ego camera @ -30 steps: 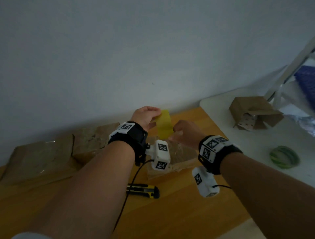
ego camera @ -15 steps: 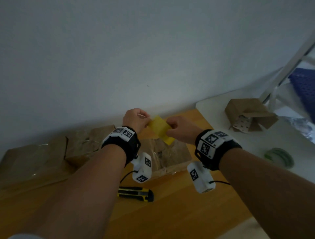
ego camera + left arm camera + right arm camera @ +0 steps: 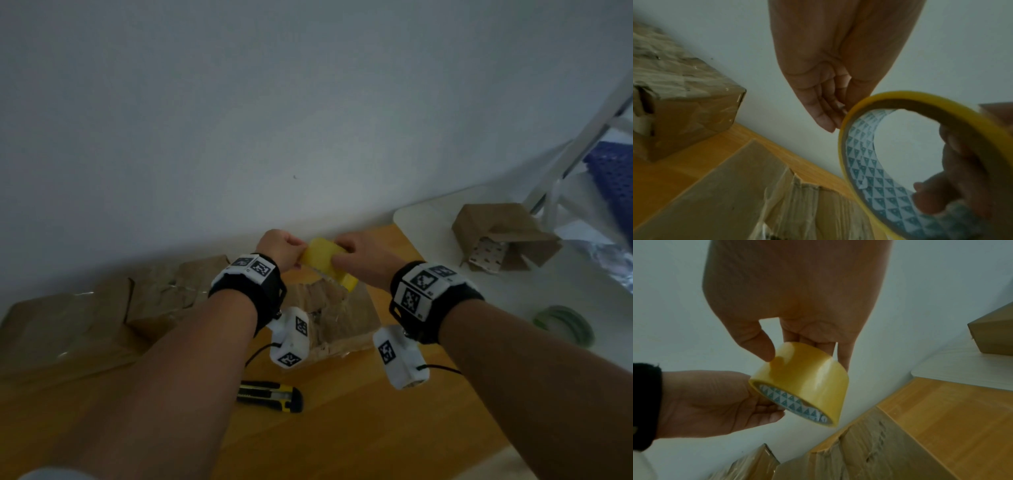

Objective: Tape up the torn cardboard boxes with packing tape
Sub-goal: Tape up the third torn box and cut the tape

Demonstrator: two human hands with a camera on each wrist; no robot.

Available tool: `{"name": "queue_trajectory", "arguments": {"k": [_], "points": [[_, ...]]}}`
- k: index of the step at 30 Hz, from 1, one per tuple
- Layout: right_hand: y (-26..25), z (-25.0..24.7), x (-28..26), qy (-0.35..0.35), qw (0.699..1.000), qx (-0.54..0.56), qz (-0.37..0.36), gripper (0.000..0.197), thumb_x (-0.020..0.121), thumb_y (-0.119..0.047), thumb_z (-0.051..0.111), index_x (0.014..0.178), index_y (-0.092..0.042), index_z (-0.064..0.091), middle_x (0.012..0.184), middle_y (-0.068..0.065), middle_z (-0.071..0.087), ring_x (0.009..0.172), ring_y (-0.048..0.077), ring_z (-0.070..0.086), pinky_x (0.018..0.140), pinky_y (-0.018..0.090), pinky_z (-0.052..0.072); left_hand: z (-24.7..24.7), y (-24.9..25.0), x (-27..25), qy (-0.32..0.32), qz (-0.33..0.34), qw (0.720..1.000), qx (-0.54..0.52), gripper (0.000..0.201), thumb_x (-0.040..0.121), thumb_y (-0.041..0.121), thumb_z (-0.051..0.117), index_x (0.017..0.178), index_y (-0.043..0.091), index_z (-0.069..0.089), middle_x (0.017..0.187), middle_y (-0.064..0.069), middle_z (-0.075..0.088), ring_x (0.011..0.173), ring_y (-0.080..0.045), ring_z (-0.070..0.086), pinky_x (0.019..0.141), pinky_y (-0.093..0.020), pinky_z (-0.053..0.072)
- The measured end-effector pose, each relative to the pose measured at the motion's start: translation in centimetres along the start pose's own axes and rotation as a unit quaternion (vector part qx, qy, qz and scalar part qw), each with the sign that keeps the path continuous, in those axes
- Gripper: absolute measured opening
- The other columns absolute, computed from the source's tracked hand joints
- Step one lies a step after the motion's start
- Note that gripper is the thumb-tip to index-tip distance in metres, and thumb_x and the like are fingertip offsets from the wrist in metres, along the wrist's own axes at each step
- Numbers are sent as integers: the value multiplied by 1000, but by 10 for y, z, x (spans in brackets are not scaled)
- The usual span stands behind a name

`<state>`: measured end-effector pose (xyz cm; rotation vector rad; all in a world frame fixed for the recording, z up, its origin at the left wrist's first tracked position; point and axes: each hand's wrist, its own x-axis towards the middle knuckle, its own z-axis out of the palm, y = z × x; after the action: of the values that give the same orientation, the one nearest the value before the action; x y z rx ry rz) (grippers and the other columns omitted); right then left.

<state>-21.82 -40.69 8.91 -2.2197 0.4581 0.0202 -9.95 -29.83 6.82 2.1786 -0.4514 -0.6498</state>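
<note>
A yellow packing tape roll [image 3: 325, 262] is held in the air between both hands, above a torn, crumpled cardboard box [image 3: 339, 315] on the wooden table. My left hand [image 3: 296, 255] grips the roll's near rim [image 3: 846, 146], fingers curled at its edge. My right hand [image 3: 339, 255] pinches the roll's outer face [image 3: 807, 378], with the thumb [image 3: 760, 344] on top and the fingers behind. A thin lifted tape edge [image 3: 835, 352] shows by those fingers. The core has a white and teal triangle print [image 3: 865, 162].
A yellow-black utility knife [image 3: 270, 395] lies on the wooden table [image 3: 342, 428] near me. More cardboard boxes [image 3: 164, 291] stand at the left by the wall. To the right, a white table [image 3: 428, 219] carries a small open box [image 3: 503, 236] and a green tape roll [image 3: 563, 325].
The roll has turned from upright to tilted crosswise between my hands. Both hands have closed in on it, with the left hand dropping from its top to its side.
</note>
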Motion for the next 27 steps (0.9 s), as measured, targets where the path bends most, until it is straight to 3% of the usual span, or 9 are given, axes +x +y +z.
{"name": "queue_trajectory", "arguments": {"k": [2,3,7,10,14,16,19,23,27], "points": [[0,-2,1,3,1000,-3,-2,20,86,-24,65,84,-9,51,74,7,48,62,22,45,57,36,37,2,1,0,6,-6,1000,0,17,93,16,59,89,2,69,94,-24,70,57,-21,59,82,-42,56],[2,-2,2,-7,1000,-16,-2,30,84,-31,70,99,-10,54,86,6,55,72,23,54,63,38,46,1,1,0,8,-10,1000,2,19,93,15,58,89,1,70,93,-24,70,59,-23,61,82,-42,57],[11,-1,-1,-5,996,-81,-23,74,78,-29,78,137,-16,35,123,7,50,105,26,55,80,38,51,-4,-4,1,4,-48,999,-15,19,94,7,55,102,-6,67,98,-25,69,84,-37,68,83,-42,56],[15,2,1,18,997,-68,-43,85,77,-17,78,144,-20,27,124,8,50,102,27,55,74,38,49,-7,-10,0,1,-68,997,-24,18,94,4,54,103,-5,67,94,-24,68,59,-22,62,78,-36,56],[14,13,1,79,992,-52,-86,78,75,-14,76,137,-23,29,75,3,51,61,21,50,51,37,41,-9,-21,2,6,-93,995,-39,14,92,6,59,95,-4,68,61,-11,68,53,-18,60,82,-40,56],[12,18,-2,89,988,-91,-92,66,78,-20,74,129,-21,34,72,0,49,58,22,49,47,34,37,-11,-25,6,3,-102,994,-36,17,92,6,59,93,-8,68,43,-2,61,57,-21,60,84,-43,56],[7,22,-3,87,987,-110,-83,53,79,-27,71,121,-22,38,65,4,49,52,24,45,47,34,32,-13,-30,6,-12,-113,993,-13,21,92,3,59,72,-1,66,36,2,56,51,-18,61,70,-36,60],[-2,26,0,77,991,-81,-72,40,80,-27,70,109,-21,42,56,0,39,45,17,33,45,30,27,-9,-36,8,-50,-114,992,16,31,93,4,57,62,3,60,42,-4,58,65,-28,62,81,-43,57],[-16,24,-2,51,993,-90,-58,38,78,-29,71,102,-18,44,58,2,40,48,17,33,46,30,28,-12,-38,11,-39,-95,995,5,31,90,0,56,60,8,55,32,7,53,40,-8,57,53,-23,54]]}}
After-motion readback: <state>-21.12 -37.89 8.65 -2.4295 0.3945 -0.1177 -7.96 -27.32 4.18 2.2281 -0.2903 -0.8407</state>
